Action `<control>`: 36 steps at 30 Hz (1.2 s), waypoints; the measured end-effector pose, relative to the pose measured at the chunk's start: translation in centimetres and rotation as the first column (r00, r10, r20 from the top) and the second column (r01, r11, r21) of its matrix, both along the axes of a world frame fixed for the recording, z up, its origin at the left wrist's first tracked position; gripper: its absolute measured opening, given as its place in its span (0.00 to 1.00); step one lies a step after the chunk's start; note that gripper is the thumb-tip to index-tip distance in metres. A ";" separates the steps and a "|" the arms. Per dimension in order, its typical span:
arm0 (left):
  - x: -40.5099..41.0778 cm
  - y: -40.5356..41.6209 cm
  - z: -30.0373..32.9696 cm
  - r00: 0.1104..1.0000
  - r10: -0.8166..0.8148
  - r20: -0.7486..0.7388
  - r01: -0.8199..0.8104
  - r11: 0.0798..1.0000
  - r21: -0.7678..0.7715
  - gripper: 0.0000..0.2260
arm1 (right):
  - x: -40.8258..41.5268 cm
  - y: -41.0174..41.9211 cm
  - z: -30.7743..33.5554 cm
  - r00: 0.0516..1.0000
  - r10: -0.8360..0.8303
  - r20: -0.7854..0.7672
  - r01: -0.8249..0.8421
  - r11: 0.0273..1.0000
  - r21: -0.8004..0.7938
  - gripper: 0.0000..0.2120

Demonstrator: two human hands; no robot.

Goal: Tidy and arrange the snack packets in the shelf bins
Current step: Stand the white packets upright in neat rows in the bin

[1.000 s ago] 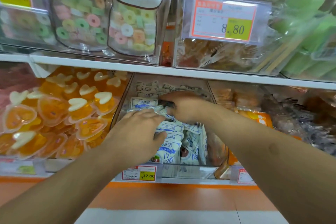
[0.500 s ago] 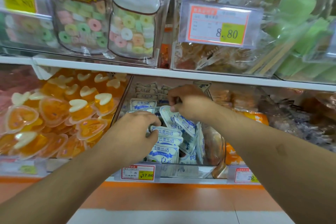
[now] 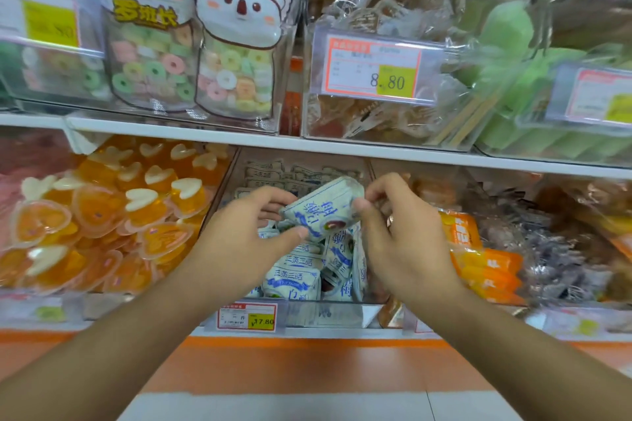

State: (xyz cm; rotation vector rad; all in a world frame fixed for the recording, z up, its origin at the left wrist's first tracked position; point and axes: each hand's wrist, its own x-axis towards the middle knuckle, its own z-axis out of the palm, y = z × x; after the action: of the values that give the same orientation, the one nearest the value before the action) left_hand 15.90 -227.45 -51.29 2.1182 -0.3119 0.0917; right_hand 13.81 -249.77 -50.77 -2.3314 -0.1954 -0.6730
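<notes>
Fingers (image 3: pixel 362 207) of both hands pinching white packet (image 3: pixel 321 208), tag "17.80" (image 3: pixel 247 317)

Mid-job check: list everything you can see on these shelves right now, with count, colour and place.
lifted packet: one, white with blue print, held above the middle lower bin
packets in bin: many, white and blue, middle lower bin
heart jelly cups: many, orange with white hearts, lower left bin
orange packs: several, lower bin right of middle
koala candy bags: two, pastel rings inside, upper left bin
8.80 price tag: one, white, orange and yellow, upper middle bin
17.80 price tag: one, front of the middle lower bin
green treats: several, upper right
left hand: grips the lifted packet
right hand: pinches the same packet
</notes>
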 end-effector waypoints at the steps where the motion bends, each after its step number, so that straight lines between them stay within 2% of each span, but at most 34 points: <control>1: -0.1 -0.2 0.3 1.000 0.016 -0.019 -0.017 0.997 -0.080 0.13 | -0.4 0.0 0.1 0.999 -0.020 -0.033 0.023 0.994 0.111 0.07; 3: -0.1 -0.1 0.7 0.996 0.029 -0.087 -0.047 0.975 -0.217 0.12 | -1.0 0.1 0.3 0.993 -0.027 -0.116 0.065 0.941 0.333 0.09; 5: -0.3 0.2 1.0 0.977 -0.023 -0.211 -0.048 0.945 -0.324 0.15 | -1.3 0.4 0.4 0.970 0.070 -0.235 0.069 0.843 0.534 0.10; 7: -0.9 0.4 1.5 0.945 -0.136 -0.296 -0.012 0.894 -0.449 0.13 | -1.5 0.6 0.5 0.936 0.182 -0.302 0.049 0.781 0.623 0.09; 9: -1.5 0.5 2.4 0.956 -0.149 -0.254 0.016 0.888 -0.460 0.09 | -1.3 0.4 0.3 0.913 0.198 -0.358 0.022 0.850 0.526 0.07; 10: -1.6 0.8 2.7 0.975 -0.100 -0.198 0.014 0.918 -0.397 0.09 | -1.2 0.2 0.2 0.905 0.179 -0.386 0.009 0.899 0.437 0.07; 12: -1.4 1.8 2.8 0.999 -0.004 -0.036 -0.001 0.989 -0.148 0.11 | -1.0 -0.2 0.1 0.911 0.124 -0.393 0.003 0.952 0.307 0.07; 14: -1.1 2.8 3.0 0.997 0.012 0.074 -0.022 0.990 0.139 0.11 | -0.9 -0.4 0.0 0.926 0.096 -0.364 0.001 0.966 0.258 0.07; 18: -1.8 2.7 2.9 0.999 -0.009 0.032 -0.004 0.918 0.397 0.09 | -1.2 -0.6 -0.2 0.931 0.109 -0.349 -0.056 0.985 0.160 0.11; 21: -2.0 2.2 1.4 0.996 -0.092 -0.007 0.080 0.817 0.571 0.12 | -1.3 -0.8 -0.3 0.935 0.108 -0.337 -0.099 0.994 0.043 0.11; 24: -2.0 1.5 0.1 0.985 -0.170 -0.014 0.143 0.779 0.610 0.19 | -1.0 -1.3 -0.4 0.951 0.093 -0.295 -0.140 0.980 -0.142 0.10; 27: -2.1 0.7 -0.2 0.969 -0.246 -0.005 0.189 0.733 0.654 0.22 | -0.1 -2.5 -0.8 0.963 0.072 -0.261 -0.156 0.936 -0.316 0.14; 31: -1.5 1.0 -0.3 0.984 -0.160 -0.072 0.158 0.622 0.767 0.19 | 0.6 -4.0 -1.0 0.966 0.012 -0.259 -0.130 0.886 -0.444 0.15; 32: -1.5 1.1 -0.1 0.986 -0.147 -0.083 0.158 0.622 0.767 0.18 | 0.6 -4.2 -1.1 0.968 0.014 -0.252 -0.132 0.877 -0.461 0.14; 36: -1.7 1.0 0.7 0.974 -0.110 -0.199 0.214 0.742 0.635 0.14 | 0.7 -4.6 -1.3 0.968 0.017 -0.250 -0.136 0.873 -0.468 0.14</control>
State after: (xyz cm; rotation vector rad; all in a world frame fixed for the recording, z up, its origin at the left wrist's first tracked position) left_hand 14.18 -226.49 -50.56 2.7657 -0.4919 -0.3321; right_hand 14.48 -254.36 -52.06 -2.8413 -0.3822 -0.3169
